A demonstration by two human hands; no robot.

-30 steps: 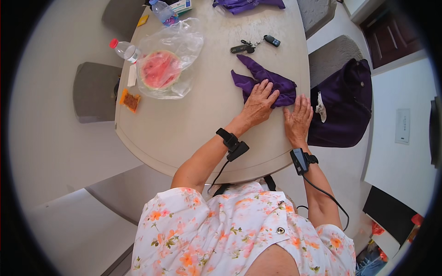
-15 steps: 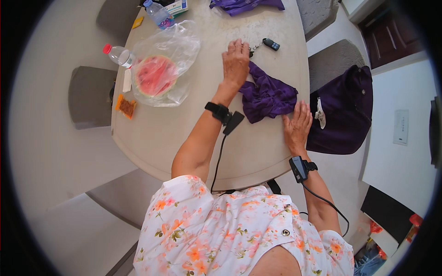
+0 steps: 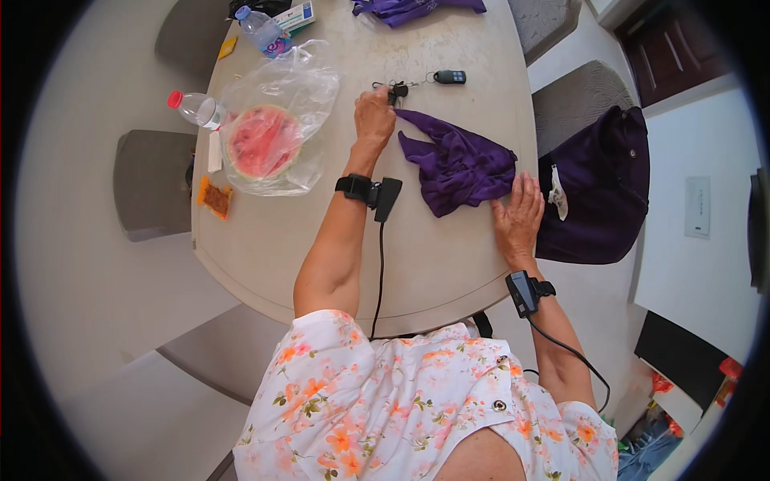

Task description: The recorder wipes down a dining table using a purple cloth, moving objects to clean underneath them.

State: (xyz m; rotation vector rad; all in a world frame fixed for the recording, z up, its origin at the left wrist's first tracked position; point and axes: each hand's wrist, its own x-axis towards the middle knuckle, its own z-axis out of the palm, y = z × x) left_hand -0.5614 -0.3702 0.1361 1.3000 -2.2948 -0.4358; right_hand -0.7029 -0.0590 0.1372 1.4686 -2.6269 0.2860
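Observation:
A crumpled purple cloth (image 3: 465,167) lies on the right half of the table, with one corner drawn out to the left. My left hand (image 3: 374,122) is closed at that corner, its fingers bent and the thumb side against the fabric. Just beyond its fingertips lies a bunch of keys (image 3: 397,92), joined by a chain to a dark key fob (image 3: 450,77). My right hand (image 3: 520,215) rests at the table's right edge, fingers stretched out flat, touching the cloth's lower right side. Both wrists wear black strapped devices with cables.
On the left are a halved watermelon (image 3: 263,143) under a clear plastic bag (image 3: 309,88), two plastic bottles (image 3: 196,109) and an orange snack packet (image 3: 214,197). Another purple cloth (image 3: 417,10) lies at the far end. A dark purple garment (image 3: 597,196) hangs over the right chair.
My left hand has moved left, pulling the cloth's corner with it and uncovering the keys. The right hand stays in place.

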